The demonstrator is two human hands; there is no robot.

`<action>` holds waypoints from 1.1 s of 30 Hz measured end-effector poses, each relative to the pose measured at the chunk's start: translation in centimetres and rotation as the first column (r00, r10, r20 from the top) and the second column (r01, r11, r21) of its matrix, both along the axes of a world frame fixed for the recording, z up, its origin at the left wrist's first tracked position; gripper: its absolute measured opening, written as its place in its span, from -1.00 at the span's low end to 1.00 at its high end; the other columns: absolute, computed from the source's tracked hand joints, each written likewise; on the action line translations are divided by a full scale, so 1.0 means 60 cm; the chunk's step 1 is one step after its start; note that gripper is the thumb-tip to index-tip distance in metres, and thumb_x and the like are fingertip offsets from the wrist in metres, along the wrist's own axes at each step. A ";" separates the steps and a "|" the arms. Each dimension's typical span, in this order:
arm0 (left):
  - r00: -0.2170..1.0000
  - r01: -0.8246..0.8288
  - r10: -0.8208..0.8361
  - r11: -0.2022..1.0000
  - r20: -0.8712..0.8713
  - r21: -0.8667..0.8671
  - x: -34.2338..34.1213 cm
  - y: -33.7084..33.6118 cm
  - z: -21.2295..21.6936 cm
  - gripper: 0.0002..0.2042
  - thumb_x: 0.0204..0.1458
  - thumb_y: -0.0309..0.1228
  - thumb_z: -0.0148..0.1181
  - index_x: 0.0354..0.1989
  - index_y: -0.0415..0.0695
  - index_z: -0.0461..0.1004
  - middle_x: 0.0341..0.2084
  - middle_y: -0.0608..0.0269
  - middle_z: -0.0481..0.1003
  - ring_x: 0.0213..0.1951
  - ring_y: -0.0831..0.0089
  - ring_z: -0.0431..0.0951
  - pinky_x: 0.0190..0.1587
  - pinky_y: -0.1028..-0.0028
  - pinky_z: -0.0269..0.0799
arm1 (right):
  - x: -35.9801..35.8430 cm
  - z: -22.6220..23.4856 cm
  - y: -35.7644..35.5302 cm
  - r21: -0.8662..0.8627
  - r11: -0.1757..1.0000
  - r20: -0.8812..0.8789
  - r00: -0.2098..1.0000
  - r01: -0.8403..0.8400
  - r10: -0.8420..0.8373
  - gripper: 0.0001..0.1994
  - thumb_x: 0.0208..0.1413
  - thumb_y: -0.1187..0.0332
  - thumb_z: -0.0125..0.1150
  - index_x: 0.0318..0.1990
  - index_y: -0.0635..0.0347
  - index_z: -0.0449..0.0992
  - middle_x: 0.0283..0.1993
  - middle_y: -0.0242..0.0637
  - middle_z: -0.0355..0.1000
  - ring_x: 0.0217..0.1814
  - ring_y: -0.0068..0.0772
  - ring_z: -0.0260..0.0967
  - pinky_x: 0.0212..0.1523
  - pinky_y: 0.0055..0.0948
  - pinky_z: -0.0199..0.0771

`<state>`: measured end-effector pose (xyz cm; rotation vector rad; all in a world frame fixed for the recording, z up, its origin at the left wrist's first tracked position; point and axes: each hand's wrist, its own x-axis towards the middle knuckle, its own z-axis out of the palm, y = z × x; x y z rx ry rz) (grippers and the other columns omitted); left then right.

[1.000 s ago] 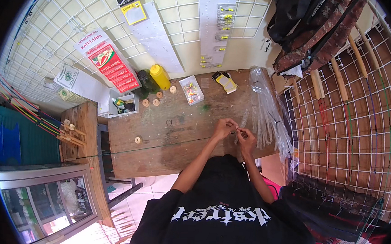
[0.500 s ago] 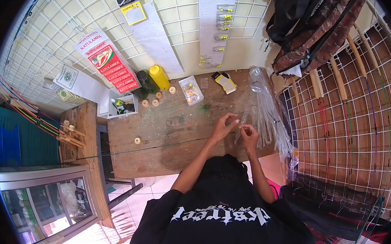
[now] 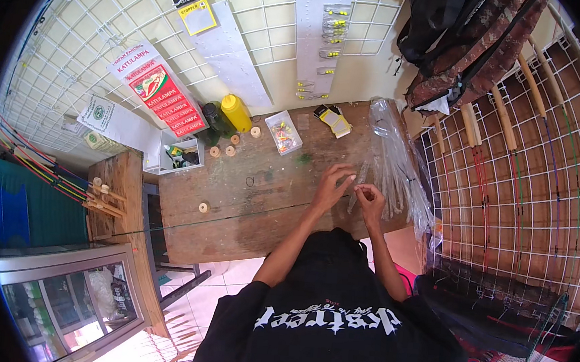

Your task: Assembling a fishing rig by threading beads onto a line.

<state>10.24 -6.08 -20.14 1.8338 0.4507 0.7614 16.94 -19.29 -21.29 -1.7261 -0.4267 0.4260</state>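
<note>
My left hand [image 3: 332, 187] is over the right part of the wooden table [image 3: 267, 216], thumb and fingers bent into a pinch. Close beside it, my right hand [image 3: 370, 203] pinches with thumb and forefinger, its fingertips almost meeting those of the left. Whatever lies between the fingers is too fine to make out. A narrow strip of clear plastic [image 3: 364, 171] shows just beyond the fingertips. Right of my hands lies a bundle of long clear plastic sleeves [image 3: 393, 168].
Toward the back are a white tray of small colourful pieces [image 3: 283, 135], yellow-black packets [image 3: 334, 121], a yellow bottle [image 3: 236, 113], a dark bottle [image 3: 219, 120] and several wooden spools [image 3: 256, 132]. A thin dark line [image 3: 233, 220] crosses the table. Wire grids carry rods [image 3: 503, 118] and bags [image 3: 467, 52].
The fingers of my left hand have shifted slightly and drawn closer together. My right hand stays in nearly the same place, still pinching.
</note>
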 end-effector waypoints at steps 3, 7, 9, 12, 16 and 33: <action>0.979 0.130 -0.135 0.991 -0.152 -0.038 -0.006 0.006 -0.007 -0.80 -0.01 -0.35 0.19 -0.26 -0.19 0.55 -0.13 0.08 0.43 -0.07 0.17 0.41 0.00 0.31 0.29 | -0.001 -0.001 0.000 -0.023 1.000 0.021 1.000 0.010 -0.009 -0.92 0.02 0.45 0.26 -0.34 0.24 0.53 -0.47 -0.47 0.44 -0.45 -0.74 0.32 -0.42 -0.71 0.28; 0.964 0.111 -0.122 0.992 -0.238 -0.057 -0.005 -0.005 0.009 -0.81 0.01 -0.36 0.16 -0.26 -0.20 0.54 -0.13 0.06 0.41 -0.08 0.13 0.39 -0.02 0.30 0.29 | 0.000 -0.005 -0.001 -0.052 0.998 0.084 0.996 0.028 -0.023 -0.91 0.02 0.45 0.26 -0.33 0.24 0.54 -0.48 -0.45 0.45 -0.45 -0.73 0.33 -0.41 -0.69 0.30; 0.966 0.093 -0.088 0.996 -0.242 0.007 -0.004 -0.005 0.012 -0.81 0.02 -0.36 0.15 -0.26 -0.20 0.54 -0.13 0.05 0.39 -0.06 0.10 0.37 -0.01 0.29 0.29 | 0.000 -0.001 -0.001 -0.057 0.998 0.103 0.994 0.025 -0.019 -0.91 0.01 0.45 0.26 -0.33 0.24 0.54 -0.48 -0.45 0.46 -0.46 -0.73 0.33 -0.41 -0.68 0.30; 0.990 0.062 -0.030 0.968 -0.136 0.242 -0.005 0.003 0.005 -0.81 0.03 -0.35 0.13 -0.27 -0.19 0.53 -0.11 0.00 0.35 -0.03 0.06 0.33 0.01 0.24 0.26 | -0.003 0.004 0.000 -0.071 0.997 0.130 0.992 0.020 -0.010 -0.92 0.01 0.44 0.26 -0.34 0.23 0.55 -0.48 -0.45 0.46 -0.46 -0.72 0.33 -0.41 -0.66 0.31; 0.976 0.155 -0.105 0.951 -0.193 0.267 -0.006 0.011 0.007 -0.79 0.04 -0.33 0.10 -0.30 -0.24 0.49 -0.09 -0.03 0.31 0.00 0.03 0.29 0.05 0.20 0.22 | -0.005 0.017 -0.002 -0.127 0.992 0.169 0.986 0.027 -0.006 -0.91 -0.02 0.43 0.25 -0.35 0.22 0.55 -0.48 -0.33 0.50 -0.47 -0.58 0.40 -0.41 -0.53 0.37; 0.953 0.058 -0.129 0.966 -0.274 -0.252 -0.002 -0.003 0.019 -0.77 0.08 -0.29 0.11 -0.38 -0.25 0.47 -0.72 0.05 0.41 -0.68 0.40 0.38 -0.56 0.36 0.26 | -0.021 0.032 0.001 -0.181 0.974 0.276 0.958 0.136 -0.082 -0.88 -0.05 0.42 0.26 -0.33 0.22 0.55 -0.48 -0.24 0.50 -0.50 -0.46 0.42 -0.44 -0.45 0.38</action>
